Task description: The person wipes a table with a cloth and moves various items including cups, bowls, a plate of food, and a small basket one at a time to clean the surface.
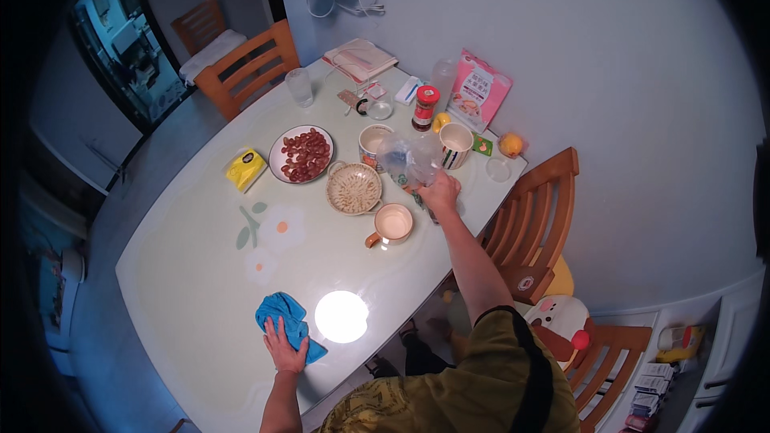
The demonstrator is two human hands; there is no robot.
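Observation:
My left hand (285,346) presses on a crumpled blue cloth (287,313) near the table's front edge, thumb and fingers spread over it. On the table's right side, my right hand (442,192) grips a clear plastic bag (412,156) with printed marks; its contents are hard to make out. The bag partly hides a patterned mug (374,139) behind it. Right of the bag stands a striped mug (456,143) with a yellow handle. Just left of my right hand are a two-handled ribbed bowl (354,188) and a cup (393,222) with a brown handle.
A plate of red grapes (305,153) and a yellow tissue pack (245,169) lie farther left. Toward the wall are a glass (299,87), a red-lidded jar (425,108) and a pink food pouch (479,91). Wooden chairs (532,216) stand along the right side.

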